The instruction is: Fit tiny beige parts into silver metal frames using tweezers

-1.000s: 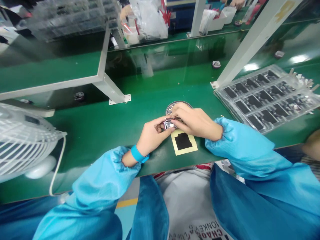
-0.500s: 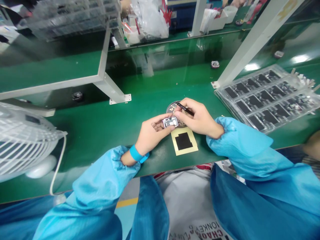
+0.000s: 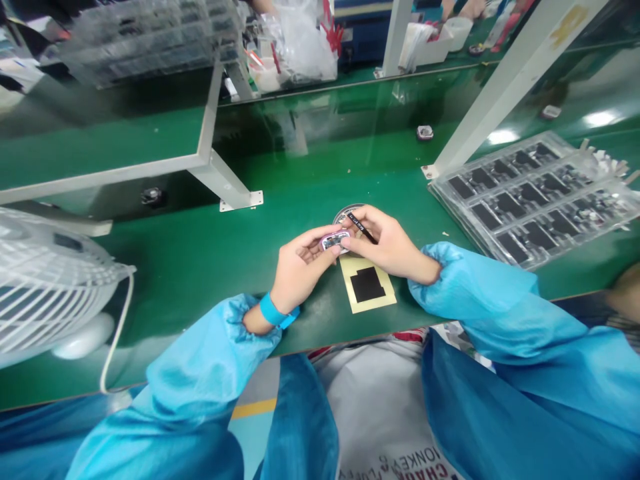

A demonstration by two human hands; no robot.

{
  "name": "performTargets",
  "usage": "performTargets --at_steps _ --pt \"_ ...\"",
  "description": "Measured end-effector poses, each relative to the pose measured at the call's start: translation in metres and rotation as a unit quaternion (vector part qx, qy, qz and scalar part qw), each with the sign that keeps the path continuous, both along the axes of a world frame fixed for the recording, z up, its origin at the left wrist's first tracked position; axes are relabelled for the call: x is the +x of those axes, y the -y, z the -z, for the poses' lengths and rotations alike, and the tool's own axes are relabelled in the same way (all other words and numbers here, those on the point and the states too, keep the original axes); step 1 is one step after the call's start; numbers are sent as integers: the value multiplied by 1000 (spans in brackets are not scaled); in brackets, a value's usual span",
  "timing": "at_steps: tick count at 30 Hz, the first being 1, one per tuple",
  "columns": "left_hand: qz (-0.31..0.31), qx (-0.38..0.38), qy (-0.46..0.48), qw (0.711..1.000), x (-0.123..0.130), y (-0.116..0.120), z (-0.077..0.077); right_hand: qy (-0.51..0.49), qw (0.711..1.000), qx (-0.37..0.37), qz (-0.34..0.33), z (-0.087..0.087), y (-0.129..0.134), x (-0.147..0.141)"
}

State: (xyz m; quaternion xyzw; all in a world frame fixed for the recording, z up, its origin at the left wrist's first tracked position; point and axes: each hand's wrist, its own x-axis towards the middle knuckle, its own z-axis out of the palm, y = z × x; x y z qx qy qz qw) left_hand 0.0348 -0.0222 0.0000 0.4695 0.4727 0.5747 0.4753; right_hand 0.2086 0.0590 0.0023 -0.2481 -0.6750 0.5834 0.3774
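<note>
Hands meet over the green workbench (image 3: 150,280), both wrists lifted off it and the elbows spread wide in pale blue gown sleeves. The left hand (image 3: 300,265) lies palm up with curled fingers, a teal wristband (image 3: 273,311) around its wrist. The right hand (image 3: 385,245) comes in from above, turned palm down.

The left hand grips one small rectangular electronic module (image 3: 333,241), silver-faced with a pinkish rim, between its fingers and thumb. The module sits between the two hands, just beside the right hand's fingertips. The right hand pinches one pair of black tweezers (image 3: 364,228), which lie slanted across its fingers.

Under the hands, one round parts disc (image 3: 346,213) shows only at its upper edge. Just below them lies one pale yellow card (image 3: 353,287) with one black square patch (image 3: 367,285) on it. To the right, overlapping clear plastic trays (image 3: 535,200) hold many dark rectangular parts, too overlapped to count exactly. One white desk fan (image 3: 45,287) stands at the left, and another person's hand (image 3: 467,8) shows at the far bench.
</note>
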Motion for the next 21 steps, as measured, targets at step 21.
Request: performTargets --at_steps 21 --pt "-42 100 -286 952 5 9 0 21 997 37 63 2 10 -12"
